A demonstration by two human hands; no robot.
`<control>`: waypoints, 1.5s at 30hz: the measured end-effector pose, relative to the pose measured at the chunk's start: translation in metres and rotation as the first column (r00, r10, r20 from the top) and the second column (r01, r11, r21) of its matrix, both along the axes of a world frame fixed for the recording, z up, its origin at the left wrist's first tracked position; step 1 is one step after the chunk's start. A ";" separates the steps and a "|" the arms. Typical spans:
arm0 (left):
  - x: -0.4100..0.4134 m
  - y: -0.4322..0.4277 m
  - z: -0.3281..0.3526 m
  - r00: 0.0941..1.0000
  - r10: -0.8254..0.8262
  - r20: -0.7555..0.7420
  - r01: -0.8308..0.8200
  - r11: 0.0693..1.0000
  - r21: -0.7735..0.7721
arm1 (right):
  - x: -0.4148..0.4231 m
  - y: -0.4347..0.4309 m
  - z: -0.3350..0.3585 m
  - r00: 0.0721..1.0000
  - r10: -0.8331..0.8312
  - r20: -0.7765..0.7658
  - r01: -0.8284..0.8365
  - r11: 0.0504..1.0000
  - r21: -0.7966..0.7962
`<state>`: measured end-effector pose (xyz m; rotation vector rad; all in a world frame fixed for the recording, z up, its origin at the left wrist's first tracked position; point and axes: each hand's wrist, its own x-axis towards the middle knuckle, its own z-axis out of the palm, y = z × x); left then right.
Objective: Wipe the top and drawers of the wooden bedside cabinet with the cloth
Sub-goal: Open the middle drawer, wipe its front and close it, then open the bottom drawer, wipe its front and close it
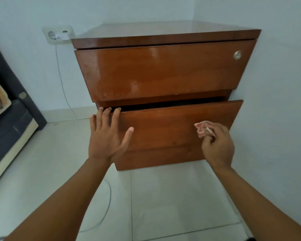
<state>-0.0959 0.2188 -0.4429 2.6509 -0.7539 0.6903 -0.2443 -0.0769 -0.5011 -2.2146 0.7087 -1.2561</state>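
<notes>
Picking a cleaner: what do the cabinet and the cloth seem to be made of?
Cabinet: wood or wood veneer under glossy varnish, shown by its brown grain and light glare; the finish looks worn and patchy. Cloth: soft, thin fabric, red-and-white, crumpled in the right hand.

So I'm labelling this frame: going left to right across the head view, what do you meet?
Dark bed frame → wall socket → left hand → cloth → right hand → round drawer lock.

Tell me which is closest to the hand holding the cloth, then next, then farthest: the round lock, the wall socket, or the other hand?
From the right hand:
1. Left hand, on the lower drawer's left top edge.
2. Round lock, upper drawer's top right corner.
3. Wall socket, far left on the wall.
</notes>
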 end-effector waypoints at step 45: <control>0.031 0.006 -0.123 0.823 0.230 -0.520 -0.063 0.946 0.318 | 0.074 0.044 -0.058 0.392 0.143 -0.909 -0.261 0.964 0.039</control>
